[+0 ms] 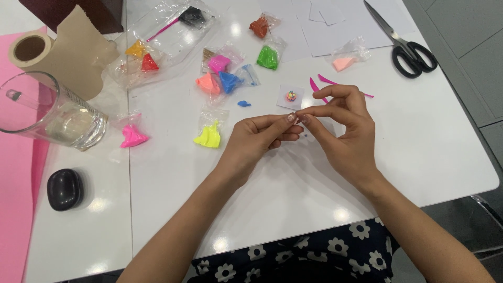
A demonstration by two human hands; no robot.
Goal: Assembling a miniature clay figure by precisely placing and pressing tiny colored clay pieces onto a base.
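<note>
I see small clear plastic bags of coloured clay scattered over the white table: a yellow-clay bag (208, 135) nearest my hands, a pink-clay bag (131, 134) beside the glass, a green-clay bag (268, 56), a brown-clay bag (260, 25), a peach-clay bag (346, 58) near the scissors.

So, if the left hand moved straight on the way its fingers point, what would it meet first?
Almost at once the right hand: the left hand points right, and the fingertips already meet.

Glossy white table (429, 147), clear plastic clay bags (173, 31), glass cup (47, 110), matt paper tape roll (30, 48).
</note>
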